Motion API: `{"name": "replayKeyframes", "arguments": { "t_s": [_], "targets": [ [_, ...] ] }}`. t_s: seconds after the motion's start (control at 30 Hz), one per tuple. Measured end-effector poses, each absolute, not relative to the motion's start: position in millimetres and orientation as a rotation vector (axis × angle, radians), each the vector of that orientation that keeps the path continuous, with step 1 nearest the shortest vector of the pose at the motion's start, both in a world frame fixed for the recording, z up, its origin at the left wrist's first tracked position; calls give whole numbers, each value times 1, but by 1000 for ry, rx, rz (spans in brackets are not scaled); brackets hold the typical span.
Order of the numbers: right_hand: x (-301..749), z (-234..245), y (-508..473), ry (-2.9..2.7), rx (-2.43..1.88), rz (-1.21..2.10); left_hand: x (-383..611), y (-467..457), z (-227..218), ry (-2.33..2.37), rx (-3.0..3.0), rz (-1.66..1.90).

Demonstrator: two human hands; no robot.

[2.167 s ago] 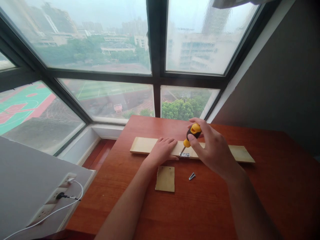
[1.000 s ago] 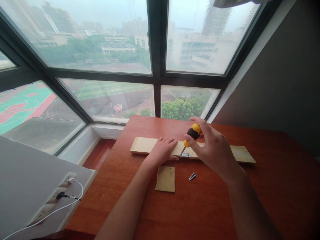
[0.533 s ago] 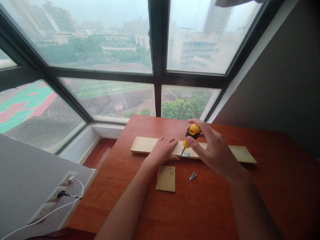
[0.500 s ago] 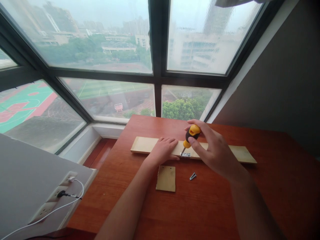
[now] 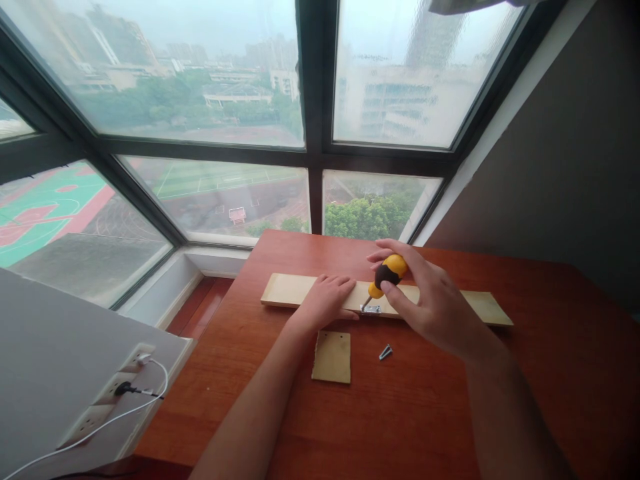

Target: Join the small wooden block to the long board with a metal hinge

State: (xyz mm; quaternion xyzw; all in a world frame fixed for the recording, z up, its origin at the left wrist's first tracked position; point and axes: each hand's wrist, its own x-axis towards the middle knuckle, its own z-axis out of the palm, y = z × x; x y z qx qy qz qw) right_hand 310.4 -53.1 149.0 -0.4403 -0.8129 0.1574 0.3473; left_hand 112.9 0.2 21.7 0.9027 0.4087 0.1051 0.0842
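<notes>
A long pale wooden board point(image 5: 286, 289) lies crosswise on the reddish-brown table. My left hand point(image 5: 326, 300) grips it left of the middle, fingers across the top and thumb along the near edge. In my right hand point(image 5: 431, 300) is a yellow-and-black screwdriver point(image 5: 389, 272), tilted so that its handle leans right. Its tip meets the left end of a small metal hinge or bracket point(image 5: 372, 310) at the board's near edge. Whether a screw sits under the tip is too small to tell. My right hand hides part of the board.
Nearer on the table point(image 5: 400, 427) lie a small flat wooden piece point(image 5: 332, 358) with two holes and a few loose screws point(image 5: 385, 352). Large windows stand behind. At the left, a low wall carries sockets point(image 5: 111, 388) with a white cable point(image 5: 125, 413) plugged in.
The screwdriver handle has tipped further right and turned in my right hand, its tip still at the metal piece. My left hand and the board have stayed put.
</notes>
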Motion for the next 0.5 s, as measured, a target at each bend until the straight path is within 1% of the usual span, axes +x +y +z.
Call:
{"name": "replayKeyframes", "arguments": {
  "t_s": [0.07, 0.23, 0.3, 0.43, 0.5],
  "targets": [
    [312, 148, -51, -2100, -1196, 374, 113, 0, 22, 1219, 2689, 322],
    [311, 140, -43, -2002, -1447, 49, 113, 0, 21, 1218, 2684, 323],
    [312, 141, -43, -1992, -1448, 75, 113, 1, 21, 1219, 2680, 335],
    [314, 144, -46, -2050, -1287, 291, 113, 1, 20, 1215, 2683, 353],
    [313, 143, -46, -2047, -1312, 248, 113, 1, 20, 1212, 2689, 353]
  ]
}}
